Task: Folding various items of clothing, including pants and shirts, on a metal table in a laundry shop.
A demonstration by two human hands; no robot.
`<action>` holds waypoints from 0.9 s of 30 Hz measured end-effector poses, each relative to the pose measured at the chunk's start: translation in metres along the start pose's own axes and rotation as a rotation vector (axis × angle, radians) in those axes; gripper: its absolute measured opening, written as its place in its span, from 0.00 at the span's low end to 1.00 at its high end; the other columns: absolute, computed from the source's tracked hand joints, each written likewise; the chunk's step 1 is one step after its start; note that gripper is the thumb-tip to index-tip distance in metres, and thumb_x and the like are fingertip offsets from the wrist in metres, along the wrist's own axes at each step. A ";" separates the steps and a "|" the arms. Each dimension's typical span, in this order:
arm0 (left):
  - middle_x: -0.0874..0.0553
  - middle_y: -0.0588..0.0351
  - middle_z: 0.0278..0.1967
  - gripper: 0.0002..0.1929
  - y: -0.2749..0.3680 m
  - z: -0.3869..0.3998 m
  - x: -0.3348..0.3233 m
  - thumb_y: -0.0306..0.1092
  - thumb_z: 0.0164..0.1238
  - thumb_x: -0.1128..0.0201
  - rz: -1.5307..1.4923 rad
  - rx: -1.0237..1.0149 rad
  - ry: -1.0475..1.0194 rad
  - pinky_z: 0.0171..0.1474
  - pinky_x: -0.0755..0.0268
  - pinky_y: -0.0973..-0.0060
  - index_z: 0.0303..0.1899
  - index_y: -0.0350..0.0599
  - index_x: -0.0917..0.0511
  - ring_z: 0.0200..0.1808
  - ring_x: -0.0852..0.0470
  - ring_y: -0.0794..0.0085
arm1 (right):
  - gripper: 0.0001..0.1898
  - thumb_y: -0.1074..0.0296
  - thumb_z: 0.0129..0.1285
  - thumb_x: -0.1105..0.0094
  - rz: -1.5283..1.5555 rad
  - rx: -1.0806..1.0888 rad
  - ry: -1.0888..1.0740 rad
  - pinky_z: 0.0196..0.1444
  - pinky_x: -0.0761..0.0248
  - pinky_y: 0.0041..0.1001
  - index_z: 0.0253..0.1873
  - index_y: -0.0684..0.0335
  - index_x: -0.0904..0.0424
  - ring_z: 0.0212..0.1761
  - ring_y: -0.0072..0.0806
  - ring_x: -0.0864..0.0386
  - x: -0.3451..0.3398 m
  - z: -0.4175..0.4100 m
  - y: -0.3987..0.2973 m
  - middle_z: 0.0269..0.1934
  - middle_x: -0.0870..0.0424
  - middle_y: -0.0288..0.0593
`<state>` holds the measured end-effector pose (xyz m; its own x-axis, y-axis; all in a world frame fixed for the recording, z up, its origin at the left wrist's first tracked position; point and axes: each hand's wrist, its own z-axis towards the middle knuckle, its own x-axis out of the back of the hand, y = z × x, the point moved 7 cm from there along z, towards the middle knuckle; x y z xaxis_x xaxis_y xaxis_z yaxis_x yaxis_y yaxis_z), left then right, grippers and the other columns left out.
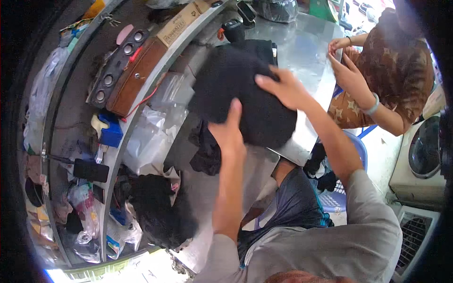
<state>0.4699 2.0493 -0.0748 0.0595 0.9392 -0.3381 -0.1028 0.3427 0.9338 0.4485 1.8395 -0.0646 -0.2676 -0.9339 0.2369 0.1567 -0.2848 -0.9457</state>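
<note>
A black cloth garment (244, 95), bunched into a rounded bundle and partly blurred, is between my hands above the metal table (297, 42). My left hand (230, 129) is at its near edge, thumb up along the cloth. At the right edge, my right hand (283, 85) has its thumb and fingers on the fabric. Whether the fingertips pinch the cloth cannot be told. Behind the bundle lies a folded black garment (263, 47) with a small white tag. More dark cloth (205, 152) lies just left of my left hand.
A black cloth pile (159, 212) lies at the lower left. Shelves on the left hold a brown box (138, 76), plastic bags (152, 131) and a phone (91, 170). At right sits another person (393, 70), hands near the table edge. A blue basket (338, 198) holds clothes beside a washing machine (419, 155).
</note>
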 end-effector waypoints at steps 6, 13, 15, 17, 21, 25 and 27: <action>0.13 0.44 0.58 0.27 -0.082 0.134 -0.007 0.35 0.64 0.19 0.089 0.005 0.030 0.61 0.23 0.64 0.58 0.24 0.18 0.56 0.14 0.61 | 0.42 0.29 0.68 0.38 -0.447 0.047 0.190 0.53 0.20 0.44 0.55 0.75 0.15 0.51 0.49 0.10 0.000 0.131 0.074 0.45 0.09 0.61; 0.13 0.45 0.60 0.34 -0.199 0.137 0.081 0.42 0.61 0.17 0.567 0.184 0.085 0.61 0.24 0.62 0.60 0.24 0.18 0.57 0.14 0.61 | 0.48 0.20 0.64 0.46 -0.668 -0.313 -0.001 0.62 0.22 0.49 0.63 0.67 0.16 0.60 0.57 0.14 -0.063 0.113 0.189 0.54 0.11 0.63; 0.12 0.44 0.58 0.34 -0.187 0.143 0.095 0.47 0.64 0.19 0.573 0.172 0.100 0.60 0.24 0.62 0.58 0.22 0.18 0.57 0.14 0.60 | 0.46 0.20 0.63 0.45 -0.650 -0.318 -0.010 0.63 0.22 0.49 0.59 0.65 0.15 0.60 0.56 0.14 -0.071 0.119 0.170 0.53 0.11 0.62; 0.12 0.39 0.56 0.34 -0.160 0.140 0.073 0.54 0.70 0.26 0.823 0.083 0.015 0.60 0.23 0.60 0.58 0.24 0.18 0.54 0.13 0.53 | 0.42 0.24 0.66 0.43 -0.684 -0.341 0.002 0.63 0.22 0.50 0.61 0.63 0.16 0.60 0.55 0.14 -0.058 0.116 0.176 0.56 0.12 0.61; 0.17 0.41 0.67 0.34 -0.094 0.089 0.083 0.64 0.73 0.37 1.340 -0.483 -0.072 0.70 0.34 0.50 0.67 0.45 0.19 0.74 0.28 0.45 | 0.32 0.41 0.71 0.38 -0.664 -0.002 0.390 0.59 0.22 0.45 0.70 0.58 0.25 0.57 0.52 0.15 -0.023 0.085 0.138 0.53 0.12 0.54; 0.34 0.37 0.79 0.39 -0.144 0.057 0.192 0.66 0.68 0.33 1.739 -0.170 -0.176 0.71 0.40 0.35 0.74 0.54 0.26 0.81 0.40 0.36 | 0.23 0.63 0.71 0.32 -0.249 0.275 0.560 0.52 0.23 0.32 0.68 0.59 0.22 0.50 0.32 0.14 -0.007 -0.014 0.082 0.49 0.11 0.46; 0.24 0.33 0.71 0.35 -0.131 0.076 0.234 0.56 0.69 0.29 1.507 -0.189 -0.116 0.67 0.30 0.49 0.69 0.43 0.24 0.72 0.27 0.36 | 0.18 0.67 0.73 0.34 -0.094 0.183 0.405 0.51 0.24 0.28 0.65 0.61 0.19 0.46 0.24 0.16 -0.025 -0.066 0.079 0.45 0.12 0.41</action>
<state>0.5728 2.2230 -0.2671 -0.1398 0.4008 0.9054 -0.2581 -0.8976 0.3574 0.4046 1.8544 -0.1599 -0.6333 -0.7527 0.1796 0.2695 -0.4321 -0.8606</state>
